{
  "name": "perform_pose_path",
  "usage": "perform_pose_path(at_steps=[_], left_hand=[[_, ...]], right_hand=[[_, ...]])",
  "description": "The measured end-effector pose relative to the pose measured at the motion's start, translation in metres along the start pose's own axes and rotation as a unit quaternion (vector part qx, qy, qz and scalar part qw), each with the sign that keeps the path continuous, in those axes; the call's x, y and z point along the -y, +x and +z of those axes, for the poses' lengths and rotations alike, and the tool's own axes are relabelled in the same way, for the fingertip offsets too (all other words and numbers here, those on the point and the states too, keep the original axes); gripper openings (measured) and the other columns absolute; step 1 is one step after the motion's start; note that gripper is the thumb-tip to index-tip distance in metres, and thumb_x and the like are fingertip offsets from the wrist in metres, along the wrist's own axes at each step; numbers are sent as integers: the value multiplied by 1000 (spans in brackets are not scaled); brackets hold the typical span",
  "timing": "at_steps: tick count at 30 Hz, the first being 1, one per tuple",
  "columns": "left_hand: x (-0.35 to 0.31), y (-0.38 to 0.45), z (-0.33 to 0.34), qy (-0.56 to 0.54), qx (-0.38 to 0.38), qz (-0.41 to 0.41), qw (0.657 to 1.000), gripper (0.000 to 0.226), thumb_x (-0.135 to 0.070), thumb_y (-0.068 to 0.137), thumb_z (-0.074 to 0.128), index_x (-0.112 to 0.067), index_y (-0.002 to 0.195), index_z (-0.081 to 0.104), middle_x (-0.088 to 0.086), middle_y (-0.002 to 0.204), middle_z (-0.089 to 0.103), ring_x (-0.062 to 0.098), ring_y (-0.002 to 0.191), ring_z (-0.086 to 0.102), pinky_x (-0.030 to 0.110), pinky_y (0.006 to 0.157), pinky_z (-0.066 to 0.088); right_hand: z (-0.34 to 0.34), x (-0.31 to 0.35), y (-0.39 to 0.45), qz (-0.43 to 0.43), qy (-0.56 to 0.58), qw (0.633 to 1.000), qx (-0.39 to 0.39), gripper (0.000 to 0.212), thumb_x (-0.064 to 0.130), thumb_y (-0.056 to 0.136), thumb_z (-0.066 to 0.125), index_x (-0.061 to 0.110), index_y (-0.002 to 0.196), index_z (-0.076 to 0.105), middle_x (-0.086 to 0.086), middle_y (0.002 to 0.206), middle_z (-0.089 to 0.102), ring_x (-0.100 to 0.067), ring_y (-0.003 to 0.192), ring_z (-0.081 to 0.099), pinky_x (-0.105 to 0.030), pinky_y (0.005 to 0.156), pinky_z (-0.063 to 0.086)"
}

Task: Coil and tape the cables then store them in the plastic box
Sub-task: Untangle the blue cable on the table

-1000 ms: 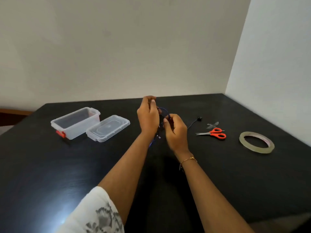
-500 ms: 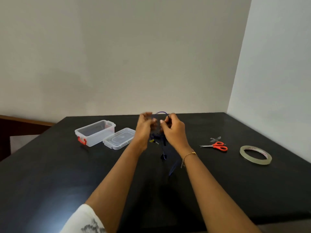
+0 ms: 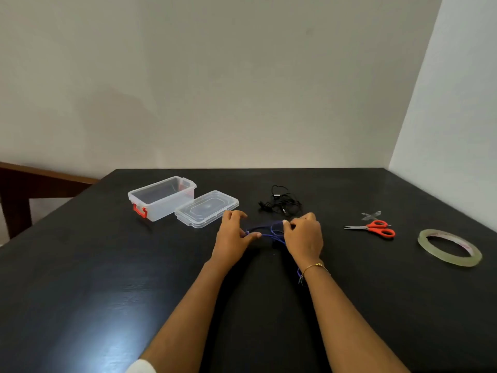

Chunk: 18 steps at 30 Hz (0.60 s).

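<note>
1. The blue cable (image 3: 265, 232) stretches between the two hands above the middle of the black table (image 3: 80, 278).
2. The left hand (image 3: 233, 235) pinches one end; the right hand (image 3: 305, 238) pinches looped strands.
3. A black cable (image 3: 282, 201) lies tangled just behind them, toward the far edge.
4. The open plastic box (image 3: 161, 197) and its lid (image 3: 207, 208) sit far left; scissors (image 3: 376, 228) and a tape roll (image 3: 449, 247) lie to the right.

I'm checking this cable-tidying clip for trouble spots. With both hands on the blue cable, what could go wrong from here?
The thin blue cable, stretched between the left hand and right hand, has a loose end trailing under the right wrist; it may tangle. The clear tape roll and orange-handled scissors lie to the right, so reaching for them could let the coil spring open.
</note>
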<state>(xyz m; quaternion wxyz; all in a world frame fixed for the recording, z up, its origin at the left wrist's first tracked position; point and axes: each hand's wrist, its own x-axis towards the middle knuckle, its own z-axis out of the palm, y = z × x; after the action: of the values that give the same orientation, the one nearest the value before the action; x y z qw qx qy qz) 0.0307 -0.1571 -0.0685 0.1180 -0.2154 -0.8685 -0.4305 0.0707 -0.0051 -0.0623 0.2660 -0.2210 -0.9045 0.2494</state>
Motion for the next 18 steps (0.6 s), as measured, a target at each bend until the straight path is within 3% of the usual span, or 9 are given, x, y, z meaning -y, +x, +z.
perform_pose_path(at_steps=[2, 4, 6, 8, 11, 13, 15, 17, 18], left_hand=[[6, 3, -1, 2, -16, 15, 1000, 31, -22, 74, 76, -8, 97, 59, -4, 99, 44, 10, 72, 51, 11, 68, 41], [11, 7, -3, 26, -21, 32, 999, 17, -23, 78, 72, -9, 82, 62, -3, 83, 53, 12, 70, 51, 12, 62, 37], [13, 11, -8, -15, -46, 24, 999, 14, -22, 83, 67, -12, 77, 61, -1, 68, 59, 15, 64, 56, 18, 60, 43], [11, 17, -13, -96, -101, -11, 990, 11, -20, 87, 62, -13, 78, 60, -3, 62, 58, 9, 58, 55, 11, 54, 42], [3, 27, -16, -146, -182, -41, 972, 13, -23, 90, 57, -15, 80, 61, -5, 62, 58, 5, 56, 52, 13, 57, 40], [-2, 29, -15, -169, -201, -29, 964, 10, -22, 90, 58, -16, 83, 60, -6, 61, 57, 5, 57, 53, 20, 60, 43], [-4, 29, -12, -180, -206, 4, 962, 8, -21, 89, 58, -16, 84, 61, -5, 59, 57, 6, 54, 53, 21, 58, 43], [-5, 28, -11, -171, -201, 43, 963, 5, -21, 88, 60, -17, 84, 61, -2, 61, 59, 8, 56, 55, 25, 57, 45], [-5, 29, -11, -165, -203, 58, 963, 4, -20, 87, 61, -17, 85, 62, 0, 65, 60, 10, 58, 57, 27, 57, 47]], right_hand=[[-2, 0, 2, 34, 2, 999, -6, 30, 30, 93, 51, 4, 94, 67, -10, 118, 49, -25, 93, 58, -29, 64, 41], [-6, -2, 8, 72, 12, 997, -27, 29, 26, 94, 51, 2, 89, 66, -12, 117, 49, -29, 88, 60, -29, 63, 38], [-12, -10, 14, 115, 32, 991, -57, 28, 23, 93, 51, -1, 89, 66, -15, 117, 50, -34, 88, 59, -29, 63, 36], [-14, -15, 17, 116, 56, 989, -71, 22, 17, 92, 53, 0, 101, 64, -16, 119, 48, -36, 91, 59, -31, 65, 39], [-10, -5, 15, -14, 73, 995, -68, 38, 12, 89, 56, 7, 127, 53, -12, 120, 47, -28, 92, 59, -30, 73, 43], [-4, 15, 11, -104, 164, 977, -90, 36, 16, 90, 58, 7, 125, 56, -10, 112, 54, -18, 81, 58, -20, 72, 40], [0, 39, 4, -107, 311, 944, -23, 35, 25, 93, 52, 9, 124, 58, -4, 107, 59, -8, 82, 57, -13, 75, 43], [2, 53, -1, -74, 431, 891, 123, 34, 29, 95, 47, 13, 123, 57, 3, 104, 64, -5, 95, 60, -16, 83, 48], [4, 56, -1, -71, 460, 868, 174, 29, 26, 95, 47, 13, 118, 60, 3, 97, 66, -5, 92, 62, -18, 80, 51]])
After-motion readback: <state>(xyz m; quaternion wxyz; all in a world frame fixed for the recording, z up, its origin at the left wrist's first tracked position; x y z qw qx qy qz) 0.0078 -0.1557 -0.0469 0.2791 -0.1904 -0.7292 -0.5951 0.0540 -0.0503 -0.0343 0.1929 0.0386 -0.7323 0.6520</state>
